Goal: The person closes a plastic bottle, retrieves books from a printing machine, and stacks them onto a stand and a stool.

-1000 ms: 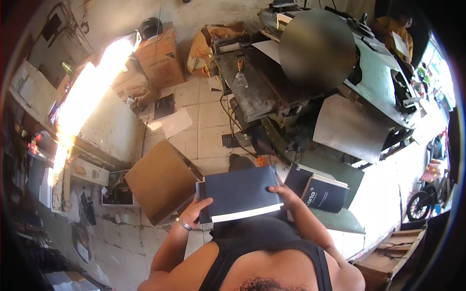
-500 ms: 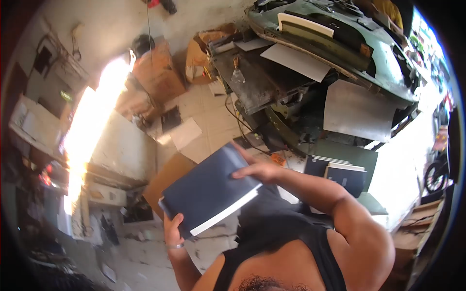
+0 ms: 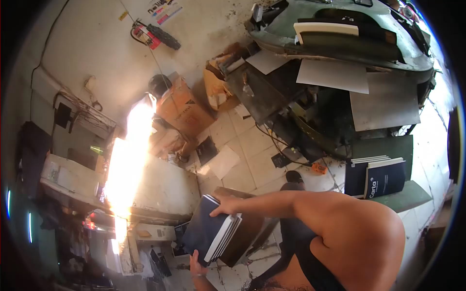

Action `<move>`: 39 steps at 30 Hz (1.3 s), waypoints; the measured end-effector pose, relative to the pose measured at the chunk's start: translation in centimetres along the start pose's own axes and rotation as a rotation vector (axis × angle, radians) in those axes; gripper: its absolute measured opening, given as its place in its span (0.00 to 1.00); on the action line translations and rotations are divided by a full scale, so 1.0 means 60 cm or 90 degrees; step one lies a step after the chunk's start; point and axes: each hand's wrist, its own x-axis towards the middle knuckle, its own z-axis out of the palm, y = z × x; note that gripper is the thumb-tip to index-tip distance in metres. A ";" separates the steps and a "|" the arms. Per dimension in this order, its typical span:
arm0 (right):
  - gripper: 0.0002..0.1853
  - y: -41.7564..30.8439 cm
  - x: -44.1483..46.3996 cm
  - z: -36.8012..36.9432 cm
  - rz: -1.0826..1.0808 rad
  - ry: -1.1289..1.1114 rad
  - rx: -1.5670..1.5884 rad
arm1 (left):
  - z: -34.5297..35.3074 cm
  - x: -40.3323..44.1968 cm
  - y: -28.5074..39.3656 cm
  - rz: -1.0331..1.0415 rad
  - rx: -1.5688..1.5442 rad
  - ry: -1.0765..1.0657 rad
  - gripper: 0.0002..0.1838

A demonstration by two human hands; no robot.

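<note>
In the head view, the right arm reaches across the body, elbow bent, and the right hand [image 3: 227,204] has its fingers clamped on the upper edge of a stack of dark blue books [image 3: 204,223]. The left hand [image 3: 196,267] grips the stack's lower corner, thumb on the cover; its other fingers are hidden behind. The stack is tilted between the two hands, page edges turned toward the body, just in front of a brown box [image 3: 250,230]; whether the two touch cannot be told.

Counted, the held stack shows at least four white page edges. One second pile of books [image 3: 386,178] lies well to the right of the stack, its top cover lettered "Carta". Three pale sheets [image 3: 332,76] sit above and right of the stack, by one large green machine [image 3: 412,60]. One printed carton [image 3: 184,109] stands above the stack, as does one fire extinguisher [image 3: 145,37], higher up against the wall [image 3: 97,29].

The second pile rests on a green panel [image 3: 412,196]. Beyond the stack run dirty floor tiles [image 3: 257,145], with one white sheet [image 3: 223,162] lying on them. Strong glare burns left of the stack.
</note>
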 end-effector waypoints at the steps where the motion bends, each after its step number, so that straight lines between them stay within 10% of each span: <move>1: 0.67 0.009 0.007 0.010 -0.011 0.029 -0.001 | 0.032 -0.018 0.024 0.017 0.010 -0.032 0.48; 7: 0.55 0.091 -0.008 -0.078 -0.105 0.354 0.123 | 0.064 -0.017 0.109 -0.033 0.316 0.153 0.64; 10: 0.28 0.186 -0.134 -0.295 -0.089 0.434 0.296 | 0.044 -0.010 0.099 0.050 0.318 0.066 0.66; 11: 0.25 0.239 -0.162 -0.365 -0.278 0.559 0.265 | 0.042 -0.002 0.092 0.079 0.331 0.041 0.66; 17: 0.16 0.264 -0.477 -0.710 -0.406 0.881 0.529 | -0.020 0.058 0.076 0.095 0.367 0.007 0.66; 23: 0.14 0.329 -0.575 -0.864 -0.698 0.718 0.459 | -0.013 0.065 0.088 0.076 0.357 -0.029 0.67; 39: 0.16 0.256 -0.689 -0.885 -0.714 0.804 0.467 | 0.017 0.044 0.077 0.096 0.591 0.110 0.58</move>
